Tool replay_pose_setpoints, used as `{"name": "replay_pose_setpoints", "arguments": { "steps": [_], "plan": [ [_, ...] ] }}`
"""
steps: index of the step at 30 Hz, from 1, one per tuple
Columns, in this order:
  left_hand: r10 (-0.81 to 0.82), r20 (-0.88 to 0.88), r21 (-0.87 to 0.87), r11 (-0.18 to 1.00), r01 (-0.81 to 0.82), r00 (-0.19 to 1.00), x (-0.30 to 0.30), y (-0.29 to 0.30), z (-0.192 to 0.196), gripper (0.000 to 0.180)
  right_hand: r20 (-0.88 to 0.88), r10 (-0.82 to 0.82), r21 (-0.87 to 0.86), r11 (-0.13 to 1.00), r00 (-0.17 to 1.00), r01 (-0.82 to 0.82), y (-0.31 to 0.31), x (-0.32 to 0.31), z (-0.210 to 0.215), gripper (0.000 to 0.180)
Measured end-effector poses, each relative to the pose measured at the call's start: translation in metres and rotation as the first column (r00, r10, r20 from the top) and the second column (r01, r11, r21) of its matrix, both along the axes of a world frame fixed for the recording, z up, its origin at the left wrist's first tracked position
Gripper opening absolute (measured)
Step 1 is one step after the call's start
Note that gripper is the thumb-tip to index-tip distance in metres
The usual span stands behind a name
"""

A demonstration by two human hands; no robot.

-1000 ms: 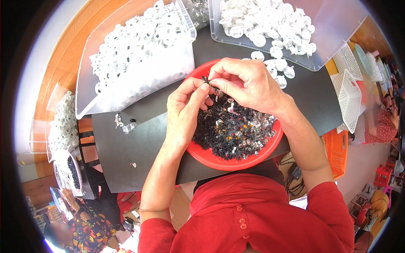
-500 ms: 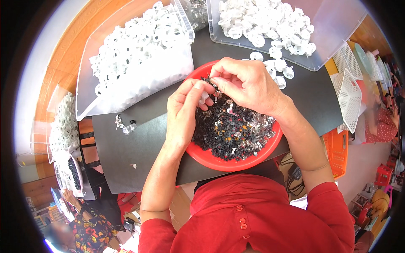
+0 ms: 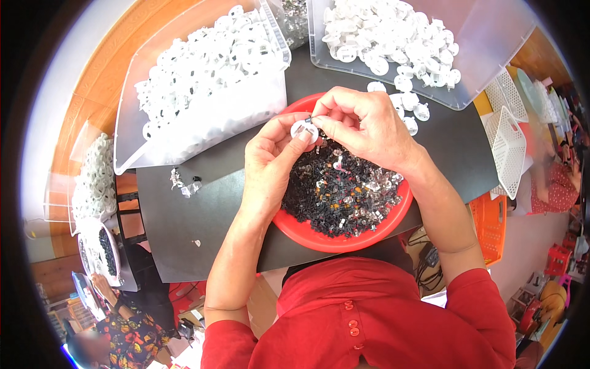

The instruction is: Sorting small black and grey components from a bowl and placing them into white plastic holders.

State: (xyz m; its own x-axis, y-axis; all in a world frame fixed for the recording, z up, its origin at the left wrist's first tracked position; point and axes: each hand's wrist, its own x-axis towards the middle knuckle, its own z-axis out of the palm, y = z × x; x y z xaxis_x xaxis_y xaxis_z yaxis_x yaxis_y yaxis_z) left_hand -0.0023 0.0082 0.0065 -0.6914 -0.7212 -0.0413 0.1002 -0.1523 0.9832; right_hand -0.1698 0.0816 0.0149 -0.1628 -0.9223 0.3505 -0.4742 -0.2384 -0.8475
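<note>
Over the far side of a red basin (image 3: pixel 313 242), my left hand (image 3: pixel 269 161) pinches a round white plastic part (image 3: pixel 305 131) between thumb and fingers. My right hand (image 3: pixel 369 130) meets it from the right, thumb and forefinger closed on a small black piece (image 3: pixel 310 119) at the part's upper edge. Whether that piece sits in the part or only touches it, I cannot tell. Small black pieces (image 3: pixel 329 197) fill the basin, mixed with clear (image 3: pixel 375 187) and a few orange bits.
A clear bin of white parts with black inserts (image 3: pixel 209 74) stands at the far left. Another bin with plain white parts (image 3: pixel 387 37) is at the far right, several loose white parts (image 3: pixel 409 101) before it. Scraps (image 3: pixel 187 186) lie on the dark table (image 3: pixel 203 215). A person (image 3: pixel 129 326) sits lower left.
The white part has turned so its round face shows between my hands. My right fingers have moved down to its edge with the black piece.
</note>
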Motion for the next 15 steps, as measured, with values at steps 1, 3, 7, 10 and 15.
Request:
{"name": "replay_pose_setpoints", "arguments": {
  "steps": [1,3,7,10,15],
  "plan": [
    [-0.020,0.014,-0.005,1.000,0.020,1.000,0.0005,-0.0005,-0.0010,0.027,0.000,0.001,0.000,1.000,1.000,-0.001,-0.0003,-0.0001,-0.0005,0.007],
    [-0.041,0.000,0.027,0.999,0.041,0.999,0.0008,-0.0006,-0.0029,0.029,-0.014,-0.012,-0.019,1.000,1.000,0.012,-0.0005,-0.0005,-0.0021,0.007],
    [-0.052,-0.036,0.099,0.994,0.055,0.998,0.0001,-0.0001,-0.0052,0.031,-0.015,-0.019,-0.006,1.000,1.000,0.019,-0.0014,-0.0007,-0.0019,0.007],
    [-0.016,-0.021,0.055,0.998,0.017,1.000,0.0010,-0.0027,-0.0051,0.031,0.001,-0.020,-0.018,1.000,1.000,0.020,-0.0015,0.0002,-0.0019,0.007],
    [0.062,-0.014,0.038,0.997,-0.061,0.998,0.0012,-0.0052,-0.0074,0.029,0.033,-0.002,-0.032,0.999,0.999,0.003,-0.0011,0.0012,-0.0037,0.008]
  ]
}}
